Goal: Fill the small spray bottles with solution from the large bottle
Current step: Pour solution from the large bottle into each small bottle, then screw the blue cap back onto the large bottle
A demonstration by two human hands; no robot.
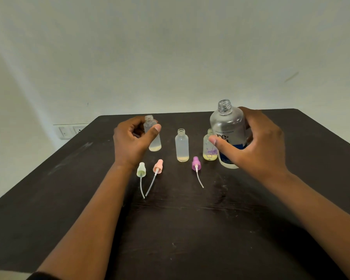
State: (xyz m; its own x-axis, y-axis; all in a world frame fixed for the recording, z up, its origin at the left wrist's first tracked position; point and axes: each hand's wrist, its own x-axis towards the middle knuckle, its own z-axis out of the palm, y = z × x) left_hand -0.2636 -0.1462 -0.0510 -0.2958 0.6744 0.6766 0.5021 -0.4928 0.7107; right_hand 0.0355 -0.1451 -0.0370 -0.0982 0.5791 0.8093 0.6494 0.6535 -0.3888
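Note:
Three small uncapped spray bottles stand in a row on the dark table, each with a little yellowish liquid at the bottom. My left hand holds the left small bottle between thumb and fingers. The middle small bottle stands free. The right small bottle, printed with a purple pattern, sits partly behind the large clear bottle, which is uncapped and upright with a blue and white label. My right hand grips that large bottle from the right.
Three loose spray pump heads with dip tubes lie in front of the bottles: a pale green one, a pink one and a purple one. A white wall rises behind the table, with a switch plate at left.

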